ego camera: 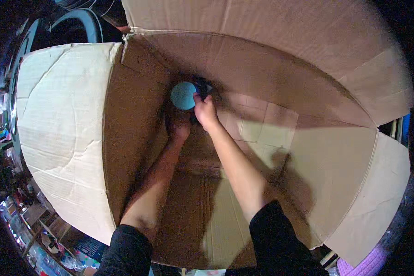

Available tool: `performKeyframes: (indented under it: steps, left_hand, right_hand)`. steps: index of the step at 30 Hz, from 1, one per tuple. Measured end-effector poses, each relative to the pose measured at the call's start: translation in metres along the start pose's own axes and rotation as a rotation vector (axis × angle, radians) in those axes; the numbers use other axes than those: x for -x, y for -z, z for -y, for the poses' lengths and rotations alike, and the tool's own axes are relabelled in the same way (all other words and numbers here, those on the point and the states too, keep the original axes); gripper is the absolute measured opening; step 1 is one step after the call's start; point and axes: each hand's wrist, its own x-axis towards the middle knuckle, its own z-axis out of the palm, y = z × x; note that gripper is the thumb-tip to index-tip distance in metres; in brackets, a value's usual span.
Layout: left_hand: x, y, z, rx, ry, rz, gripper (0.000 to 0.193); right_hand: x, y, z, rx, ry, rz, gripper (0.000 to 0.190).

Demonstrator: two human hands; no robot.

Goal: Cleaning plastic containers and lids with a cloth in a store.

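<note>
Both of my hands reach deep into a large open cardboard box (pixel 331 165). Low inside, near its far left corner, is a round object (pixel 183 96) with a flat light-blue face and dark parts at its right side. My right hand (pixel 206 111) grips its right edge, with the thumb by the blue face. My left hand (pixel 177 125) is in deep shadow against the lower side of the same object, and its fingers are hard to make out. What lies behind and under the round object is hidden by shadow.
Around the box opening, the left flap (pixel 63 107), far flap (pixel 262 38) and right flap (pixel 376 200) are folded outward. A curved grey plastic frame (pixel 86 20) stands beyond the far left corner. Cluttered goods (pixel 38 224) lie at lower left, and purple ribbed material (pixel 362 264) at lower right.
</note>
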Motion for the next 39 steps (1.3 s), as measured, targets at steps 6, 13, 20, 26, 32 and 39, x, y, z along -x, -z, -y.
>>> performKeyframes:
  steps: [6,13,20,26,32,39]
  left_hand:
    - [0.011,0.058,0.003,0.451,0.219,0.057,0.072]
    - [0.045,0.146,-0.178,0.183,-0.181,0.034,0.091]
    - [0.065,0.257,-0.289,0.534,-0.352,0.191,0.102]
    - [0.056,0.367,-0.383,0.525,-0.747,0.110,0.101]
    - [0.058,0.440,-0.455,0.351,-0.888,0.089,0.097]
    - [0.095,0.481,-0.493,0.259,-0.948,-0.018,0.096]
  right_hand:
    - [0.043,0.010,0.065,-0.014,-0.146,0.183,0.026]
    - [0.126,0.130,0.180,-0.247,-0.239,0.118,0.033]
    - [0.250,0.185,0.332,-0.396,-0.171,0.090,0.039]
    - [0.349,0.207,0.473,-0.571,-0.122,0.174,0.045]
    - [0.414,0.220,0.547,-0.458,0.133,0.210,0.042]
    - [0.451,0.226,0.592,0.079,0.681,0.112,0.049]
